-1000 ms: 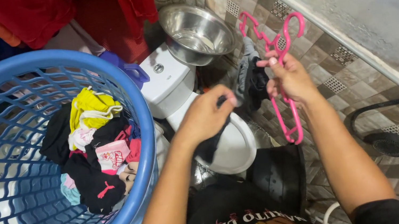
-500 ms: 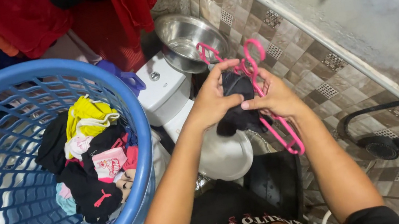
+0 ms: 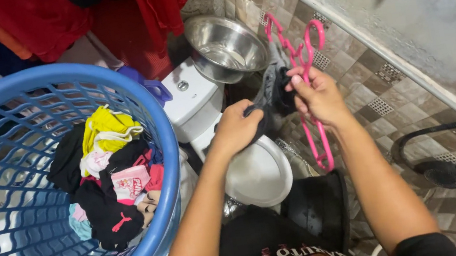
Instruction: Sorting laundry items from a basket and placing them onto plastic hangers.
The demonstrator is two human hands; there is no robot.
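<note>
Brown and beige tiles cover the bathroom wall [image 3: 354,73] and floor here, with rough grey plaster above a pale trim. At the middle of the view, the right hand [image 3: 317,97] is closed around two pink plastic hangers [image 3: 298,60], gripping them at mid-height so their hooks point up toward the wall and their lower ends hang below the wrist. The left hand [image 3: 237,126] is pinched shut on a dark garment [image 3: 273,92], whose other end lies against the hangers just beside the right hand's fingers; the cloth stretches between the two hands above a white toilet [image 3: 257,172] with its lid down. A steel bowl [image 3: 225,45] sits tilted on the back of the white cistern [image 3: 191,94], close behind the hangers. Left of the arms, a large blue laundry basket [image 3: 161,133] holds a heap of small clothes [image 3: 109,172] in yellow, black, pink and white. Red cloth [image 3: 116,11] hangs at the top of the view. To the right, well apart from the hands, a black hose with a round black head [image 3: 448,171] lies over the floor tiles. A black bin [image 3: 318,205] stands on the floor between the forearms.
</note>
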